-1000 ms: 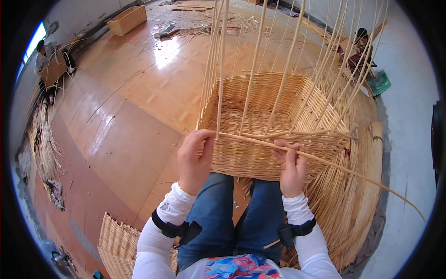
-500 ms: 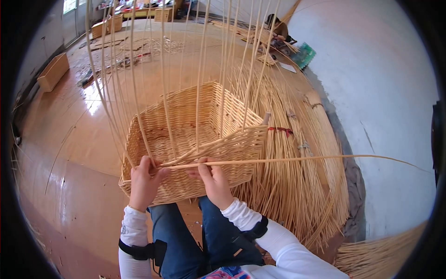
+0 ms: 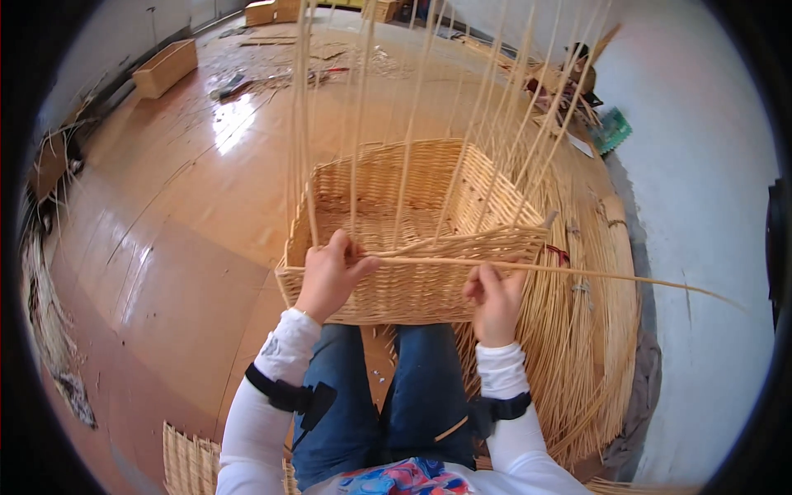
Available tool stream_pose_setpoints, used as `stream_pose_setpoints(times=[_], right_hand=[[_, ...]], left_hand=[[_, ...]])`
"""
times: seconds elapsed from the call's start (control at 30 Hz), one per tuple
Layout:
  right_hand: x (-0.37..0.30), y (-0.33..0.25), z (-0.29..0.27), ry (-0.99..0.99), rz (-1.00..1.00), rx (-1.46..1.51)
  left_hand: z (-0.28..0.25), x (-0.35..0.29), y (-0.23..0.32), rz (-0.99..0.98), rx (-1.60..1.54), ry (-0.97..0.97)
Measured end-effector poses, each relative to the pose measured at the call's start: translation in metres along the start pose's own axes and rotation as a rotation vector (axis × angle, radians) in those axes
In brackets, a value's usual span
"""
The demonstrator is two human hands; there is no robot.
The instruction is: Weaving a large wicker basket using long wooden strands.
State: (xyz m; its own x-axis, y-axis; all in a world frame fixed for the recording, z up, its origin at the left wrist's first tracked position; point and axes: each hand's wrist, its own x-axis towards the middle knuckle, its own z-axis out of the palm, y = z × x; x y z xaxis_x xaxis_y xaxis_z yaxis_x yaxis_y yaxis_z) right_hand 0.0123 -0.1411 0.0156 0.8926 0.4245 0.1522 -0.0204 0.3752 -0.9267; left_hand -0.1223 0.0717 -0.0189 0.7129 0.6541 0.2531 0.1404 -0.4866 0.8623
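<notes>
A square-cornered woven wicker basket (image 3: 429, 299) stands at my knees, its tall upright stakes (image 3: 407, 140) rising from the rim. My left hand (image 3: 330, 279) is closed at the near rim, pinching one end of a long pale wicker rod (image 3: 619, 275) beside a stake. From there the rod runs right along the outside of the rim and out past the basket's right corner. Further along it, my right hand (image 3: 497, 304) is closed on the rod with curled fingers, just in front of the near wall.
Bundles of loose wicker rods (image 3: 577, 346) lie to the right, alongside a pale wall (image 3: 701, 165). Another woven piece (image 3: 190, 458) sits at lower left. A wooden box (image 3: 167, 68) stands far left, near scattered offcuts and tools (image 3: 239, 86). Someone crouches (image 3: 577, 74) at far right.
My right hand has moved right along the rod, away from my left hand. My left hand stays at the near rim. The whole view has shifted, so the basket appears further right.
</notes>
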Motion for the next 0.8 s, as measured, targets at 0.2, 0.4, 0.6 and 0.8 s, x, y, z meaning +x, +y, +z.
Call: stream_pose_setpoints(times=[0.2,0.4,0.6,0.8], right_hand=[[0.044,-0.027,0.006,-0.07,0.226,-0.142],[0.059,-0.067,0.062,-0.347,-0.006,-0.573],[0.079,-0.063,0.143,-0.667,-0.506,-1.148],[0.094,-0.056,0.174,-0.583,-0.646,-1.394]], left_hand=[[0.001,0.001,0.001,-0.078,0.092,-0.022],[0.004,0.0,0.003,-0.016,0.063,0.08],[0.014,-0.002,0.003,-0.083,0.113,0.181],[0.018,0.001,0.001,-0.04,0.153,0.286]])
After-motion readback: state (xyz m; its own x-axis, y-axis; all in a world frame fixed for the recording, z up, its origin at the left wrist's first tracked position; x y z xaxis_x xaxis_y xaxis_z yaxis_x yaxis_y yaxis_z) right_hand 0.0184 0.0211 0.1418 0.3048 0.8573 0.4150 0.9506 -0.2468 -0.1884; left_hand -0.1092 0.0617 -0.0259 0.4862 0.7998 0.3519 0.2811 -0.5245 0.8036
